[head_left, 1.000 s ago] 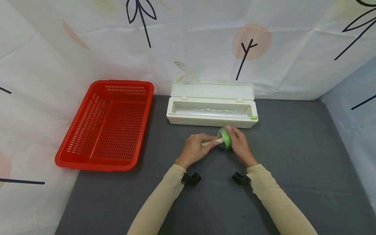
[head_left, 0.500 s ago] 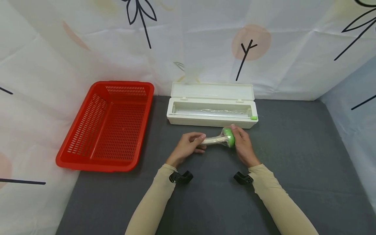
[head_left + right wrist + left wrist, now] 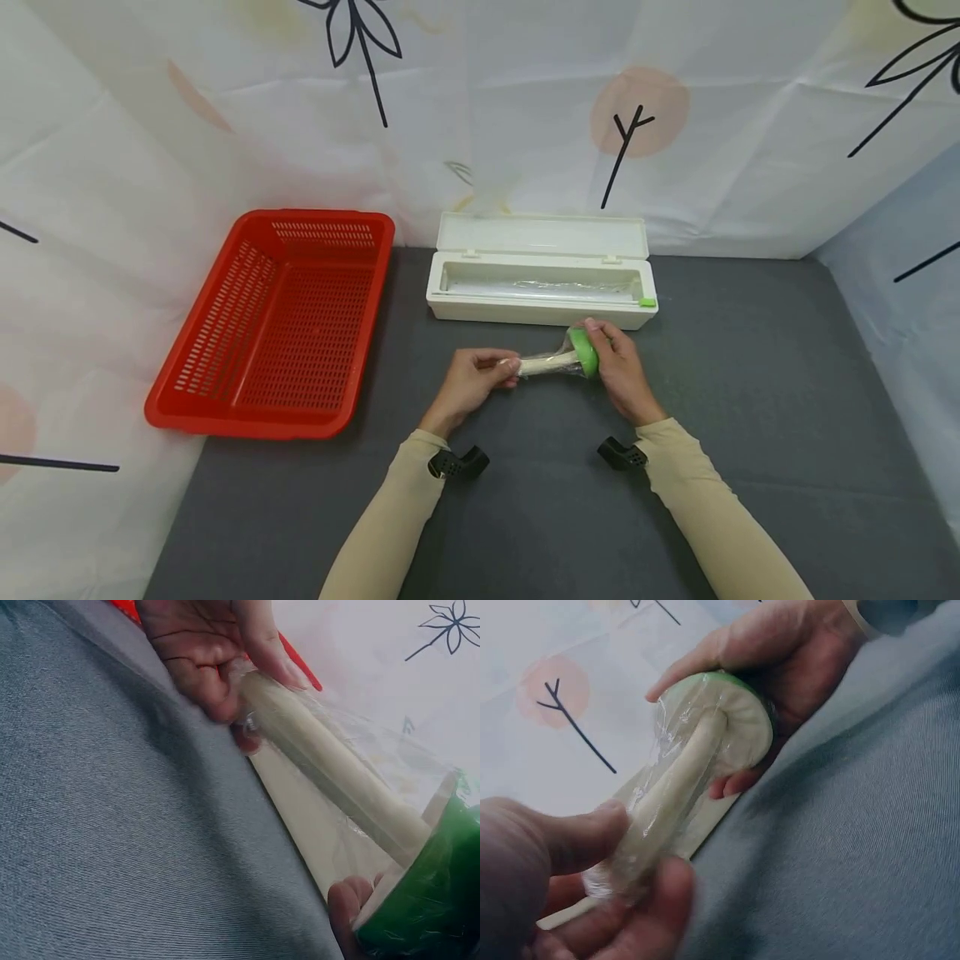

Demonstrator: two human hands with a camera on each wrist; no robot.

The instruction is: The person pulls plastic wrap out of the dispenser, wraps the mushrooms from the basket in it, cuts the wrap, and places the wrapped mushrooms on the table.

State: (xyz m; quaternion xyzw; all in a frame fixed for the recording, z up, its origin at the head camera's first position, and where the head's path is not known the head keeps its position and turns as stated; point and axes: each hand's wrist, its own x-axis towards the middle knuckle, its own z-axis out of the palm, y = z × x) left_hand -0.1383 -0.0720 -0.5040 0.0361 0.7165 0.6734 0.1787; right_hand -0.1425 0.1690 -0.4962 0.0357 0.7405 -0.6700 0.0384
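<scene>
Between the hands is a mushroom (image 3: pixel 551 363) with a green cap and pale stem, wrapped in clear cling film (image 3: pixel 651 802). It lies roughly sideways in the head view, stem toward the left. My left hand (image 3: pixel 471 379) pinches the film-covered stem end between thumb and fingers. My right hand (image 3: pixel 621 371) holds the cap from the right, its palm behind the green side, as the left wrist view shows. In the right wrist view, loose film stretches along the stem (image 3: pixel 337 765), and the green cap (image 3: pixel 427 885) fills the lower right corner.
Just beyond the hands stands a white cling film box (image 3: pixel 543 313), its lid (image 3: pixel 540 235) tilted back and a film roll (image 3: pixel 525 288) inside. A green slider (image 3: pixel 647 302) sits at its right end. A red slotted basket (image 3: pixel 247 422) stands at left on the grey table (image 3: pixel 765 375).
My left hand has slid leftward from near the cap to the stem's end, and its fingers have closed there. The right hand has shifted slightly right while keeping hold of the cap.
</scene>
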